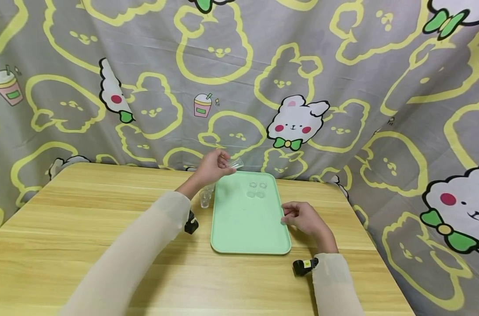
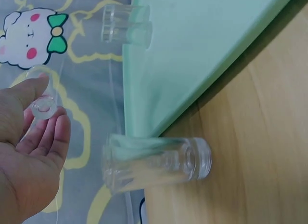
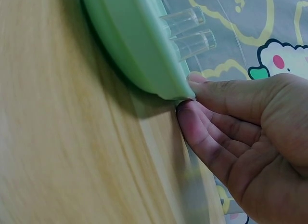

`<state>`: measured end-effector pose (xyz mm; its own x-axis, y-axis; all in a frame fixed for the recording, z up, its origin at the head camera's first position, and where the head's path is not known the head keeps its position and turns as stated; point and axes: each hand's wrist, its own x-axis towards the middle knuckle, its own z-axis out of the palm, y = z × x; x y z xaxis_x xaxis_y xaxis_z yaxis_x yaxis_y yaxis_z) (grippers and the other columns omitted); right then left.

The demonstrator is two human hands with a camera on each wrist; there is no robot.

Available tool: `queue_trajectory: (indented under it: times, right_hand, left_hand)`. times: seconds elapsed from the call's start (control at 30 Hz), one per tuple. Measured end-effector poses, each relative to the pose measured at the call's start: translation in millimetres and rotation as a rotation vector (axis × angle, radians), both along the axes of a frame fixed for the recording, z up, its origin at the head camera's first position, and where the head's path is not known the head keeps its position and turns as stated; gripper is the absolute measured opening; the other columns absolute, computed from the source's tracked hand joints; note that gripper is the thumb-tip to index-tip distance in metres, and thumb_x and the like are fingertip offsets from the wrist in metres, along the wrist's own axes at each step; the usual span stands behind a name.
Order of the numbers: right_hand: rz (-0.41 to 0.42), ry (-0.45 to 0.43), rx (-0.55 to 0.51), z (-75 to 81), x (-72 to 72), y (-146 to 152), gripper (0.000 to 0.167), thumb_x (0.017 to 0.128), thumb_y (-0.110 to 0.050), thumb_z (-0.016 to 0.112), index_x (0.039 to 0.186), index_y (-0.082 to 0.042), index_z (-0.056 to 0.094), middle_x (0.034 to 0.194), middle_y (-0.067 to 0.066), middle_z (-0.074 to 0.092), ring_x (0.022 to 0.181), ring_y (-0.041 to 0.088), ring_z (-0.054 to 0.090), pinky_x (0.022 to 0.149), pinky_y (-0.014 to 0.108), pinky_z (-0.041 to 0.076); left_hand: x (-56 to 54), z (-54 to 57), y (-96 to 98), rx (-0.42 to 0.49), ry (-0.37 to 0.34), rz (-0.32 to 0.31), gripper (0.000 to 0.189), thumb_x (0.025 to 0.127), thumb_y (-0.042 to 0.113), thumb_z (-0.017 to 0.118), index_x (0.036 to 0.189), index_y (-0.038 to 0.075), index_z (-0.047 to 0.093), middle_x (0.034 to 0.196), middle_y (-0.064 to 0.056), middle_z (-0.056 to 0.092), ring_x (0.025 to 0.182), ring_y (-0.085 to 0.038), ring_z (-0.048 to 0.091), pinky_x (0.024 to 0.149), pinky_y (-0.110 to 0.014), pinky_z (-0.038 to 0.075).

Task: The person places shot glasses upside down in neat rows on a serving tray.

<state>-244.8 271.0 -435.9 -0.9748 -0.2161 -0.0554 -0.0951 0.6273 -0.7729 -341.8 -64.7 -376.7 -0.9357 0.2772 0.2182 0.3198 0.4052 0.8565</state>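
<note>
Nearest me, the wooden surface [image 1: 243, 285] runs up to the near rim of the green tray [image 1: 247, 232]. My right hand [image 1: 304, 216] pinches the tray's right rim between thumb and fingers, with open green floor to its left. Just outside the left rim, clear glasses [image 1: 205, 199] stand close together; they overlap, so I can't count them. Toward the tray's far end, two small tumblers [image 1: 260, 194] stand side by side; whether they hold anything I can't tell. By the far left corner, my left hand [image 1: 212, 166] holds a tilted glass [image 1: 236, 163], partly hidden by the fingers. Behind hangs the patterned curtain [image 1: 144, 39], cut off at the top.
</note>
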Motion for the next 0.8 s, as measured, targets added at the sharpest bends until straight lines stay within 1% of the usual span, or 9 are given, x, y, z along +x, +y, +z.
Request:
queue_trajectory:
  times: [0.07, 0.17, 0.33, 0.5, 0.67, 0.8]
  right_hand:
    - [0.002, -0.001, -0.001, 0.0, 0.2, 0.3, 0.043, 0.092, -0.003, 0.075, 0.132, 0.009, 0.062, 0.112, 0.015, 0.07, 0.095, 0.021, 0.065, 0.077, 0.028, 0.054]
    - [0.0, -0.001, 0.001, 0.1, 0.3, 0.4, 0.043, 0.092, -0.003, 0.075, 0.132, 0.008, 0.062, 0.112, 0.014, 0.07, 0.095, 0.021, 0.065, 0.078, 0.029, 0.054]
    - [-0.011, -0.002, 0.008, -0.2, -0.3, 0.2, 0.043, 0.092, -0.003, 0.075, 0.132, 0.007, 0.063, 0.112, 0.013, 0.07, 0.095, 0.021, 0.065, 0.08, 0.03, 0.055]
    - [-0.013, -0.007, 0.005, -1.4, -1.2, 1.8, 0.043, 0.093, -0.003, 0.074, 0.133, 0.007, 0.062, 0.112, 0.012, 0.069, 0.096, 0.021, 0.064, 0.081, 0.031, 0.055]
    - [-0.012, -0.009, -0.003, -3.4, -2.4, 2.8, 0.043, 0.093, -0.003, 0.074, 0.133, 0.007, 0.062, 0.112, 0.012, 0.069, 0.096, 0.02, 0.064, 0.08, 0.031, 0.055]
    - [-0.007, -0.01, -0.007, -3.5, -1.9, 3.0, 0.043, 0.094, -0.004, 0.074, 0.134, 0.008, 0.061, 0.113, 0.013, 0.069, 0.096, 0.021, 0.065, 0.081, 0.031, 0.055]
  left_hand:
    - [-0.1, -2.4, 2.2, 0.008, 0.0, 0.011, 0.036, 0.089, 0.018, 0.083, 0.114, 0.002, 0.062, 0.108, -0.011, 0.063, 0.1, -0.026, 0.062, 0.089, -0.038, 0.054]
    - [-0.7, -6.4, 5.3, -0.009, 0.005, 0.023, 0.031, 0.09, 0.021, 0.082, 0.108, 0.005, 0.064, 0.109, -0.009, 0.064, 0.1, -0.025, 0.062, 0.088, -0.038, 0.054]
    - [1.9, -8.5, 10.1, -0.019, 0.011, 0.016, 0.033, 0.091, 0.022, 0.081, 0.113, 0.001, 0.067, 0.106, -0.009, 0.063, 0.097, -0.024, 0.061, 0.084, -0.037, 0.053]
    - [2.5, -10.5, 13.5, -0.043, 0.023, 0.0, 0.029, 0.093, 0.021, 0.079, 0.113, 0.003, 0.069, 0.101, -0.007, 0.065, 0.093, -0.023, 0.061, 0.079, -0.036, 0.053]
    - [1.0, -14.7, 16.6, -0.078, 0.037, -0.02, 0.031, 0.093, 0.018, 0.078, 0.118, 0.001, 0.071, 0.103, -0.008, 0.069, 0.094, -0.022, 0.063, 0.08, -0.036, 0.055]
    - [1.0, -18.6, 20.8, -0.113, 0.054, -0.023, 0.031, 0.093, 0.017, 0.078, 0.118, 0.002, 0.072, 0.103, -0.007, 0.068, 0.091, -0.021, 0.06, 0.079, -0.034, 0.052]
